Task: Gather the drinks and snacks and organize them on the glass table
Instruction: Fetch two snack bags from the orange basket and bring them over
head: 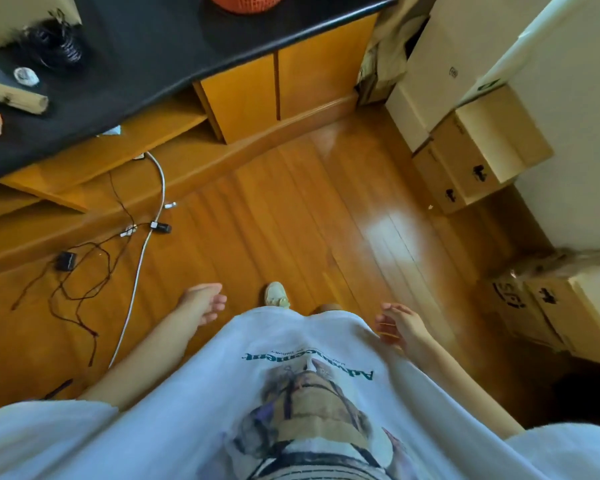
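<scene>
Left hand (203, 303) empty and loose, right hand (400, 325) empty, fingers spread, four cardboard boxes (478, 157) along wall

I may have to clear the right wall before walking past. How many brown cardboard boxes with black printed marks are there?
4: two brown cardboard boxes stacked mid-right, upper and lower; two side by side lower right. More may be hidden.
</scene>
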The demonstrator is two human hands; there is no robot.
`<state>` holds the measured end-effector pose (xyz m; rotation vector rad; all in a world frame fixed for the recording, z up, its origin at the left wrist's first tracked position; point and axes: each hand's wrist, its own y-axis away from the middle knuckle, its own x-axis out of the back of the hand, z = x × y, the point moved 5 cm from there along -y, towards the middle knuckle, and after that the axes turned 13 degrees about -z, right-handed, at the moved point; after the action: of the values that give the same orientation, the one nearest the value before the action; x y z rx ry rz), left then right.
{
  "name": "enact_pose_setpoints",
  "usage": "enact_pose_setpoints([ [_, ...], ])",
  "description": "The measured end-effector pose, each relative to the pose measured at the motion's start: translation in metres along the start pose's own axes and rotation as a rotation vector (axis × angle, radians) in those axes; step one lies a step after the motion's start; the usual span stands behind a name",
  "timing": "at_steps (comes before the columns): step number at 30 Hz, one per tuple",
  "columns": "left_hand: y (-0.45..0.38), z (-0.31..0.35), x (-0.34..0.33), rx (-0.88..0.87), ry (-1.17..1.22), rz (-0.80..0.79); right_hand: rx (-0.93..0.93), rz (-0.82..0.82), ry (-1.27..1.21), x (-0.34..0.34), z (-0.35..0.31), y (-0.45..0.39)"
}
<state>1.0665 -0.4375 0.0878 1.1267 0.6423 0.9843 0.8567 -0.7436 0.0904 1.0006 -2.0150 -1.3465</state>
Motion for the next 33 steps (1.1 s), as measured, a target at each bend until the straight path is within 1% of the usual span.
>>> enact_pose_setpoints([
  [4,-0.017,0.089,-0.054,-0.095,-0.121,-0.116,-0.083,0.079,-0.064,0.022,-0.024,-0.017],
  [8,-0.037,0.154,-0.099,-0.118,-0.237,-0.214,-0.147,0.132,-0.079,0.042,-0.060,-0.046],
  [10,-0.048,0.182,-0.114,-0.116,-0.250,-0.223,-0.161,0.135,-0.064,0.049,-0.085,-0.064],
  [13,-0.064,0.223,-0.126,-0.091,-0.197,-0.181,-0.145,0.130,-0.057,0.057,-0.141,-0.095],
  [16,-0.071,0.255,-0.125,-0.051,-0.120,-0.105,-0.127,0.090,-0.023,0.052,-0.209,-0.119],
  [19,-0.080,0.282,-0.120,-0.040,-0.030,-0.046,-0.112,0.041,0.079,0.037,-0.282,-0.144],
  [22,-0.086,0.301,-0.104,-0.058,0.085,0.012,-0.085,-0.037,0.214,0.009,-0.353,-0.167],
  [25,-0.091,0.307,-0.083,-0.013,0.168,0.053,-0.031,-0.122,0.306,-0.029,-0.414,-0.182],
  [29,-0.102,0.302,-0.052,0.112,0.370,0.102,0.038,-0.210,0.365,-0.082,-0.480,-0.201],
  [33,-0.122,0.319,-0.015,0.184,0.485,0.149,0.045,-0.226,0.350,-0.125,-0.530,-0.218],
])
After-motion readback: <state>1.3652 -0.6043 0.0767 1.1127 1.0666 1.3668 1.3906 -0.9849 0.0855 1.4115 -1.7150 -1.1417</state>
